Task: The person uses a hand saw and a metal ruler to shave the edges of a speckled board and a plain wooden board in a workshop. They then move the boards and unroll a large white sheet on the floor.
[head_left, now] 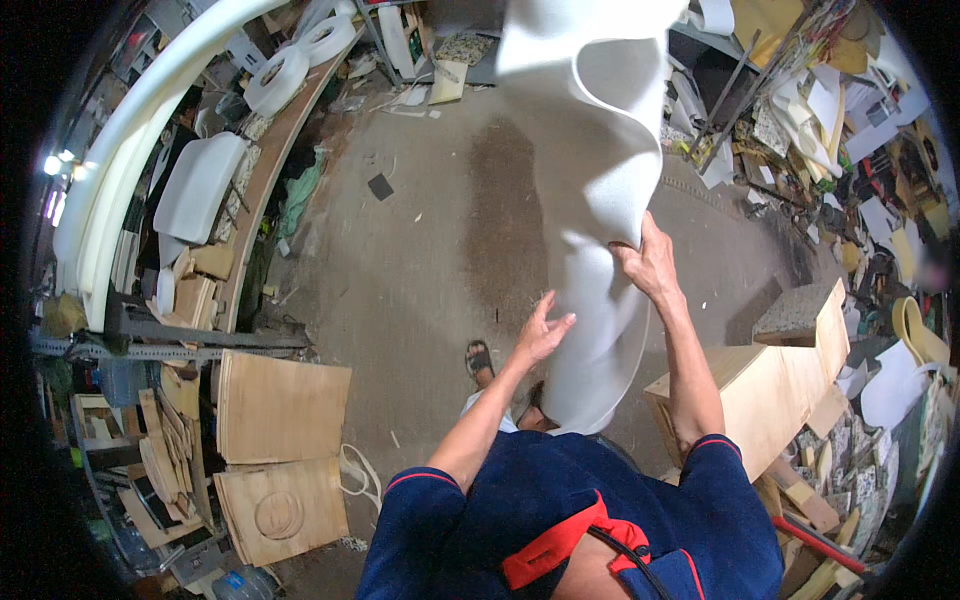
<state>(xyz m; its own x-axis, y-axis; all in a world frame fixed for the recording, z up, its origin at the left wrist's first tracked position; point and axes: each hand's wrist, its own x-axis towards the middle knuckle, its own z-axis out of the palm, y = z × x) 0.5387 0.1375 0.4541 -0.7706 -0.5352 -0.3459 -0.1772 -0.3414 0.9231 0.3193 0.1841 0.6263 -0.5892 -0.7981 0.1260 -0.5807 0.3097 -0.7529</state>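
Observation:
A large, bendy white sheet (600, 290), which looks like foam, hangs in front of me from the top of the view down to near my feet. It curls into a wavy fold in its upper part. My right hand (652, 262) grips the sheet's right edge, with the thumb on the face towards me. My left hand (543, 330) is left of the sheet, fingers apart and holding nothing. Whether its fingertips touch the sheet I cannot tell. The sheet's far end runs out of view at the top.
At left stands a workbench (285, 130) with white foam pieces (200, 188) on it. Plywood panels (283, 405) lie near my left side, and a wooden box (770, 395) is at my right. Foam scraps (890, 390) pile along the right. A dark scrap (380, 187) lies on the floor.

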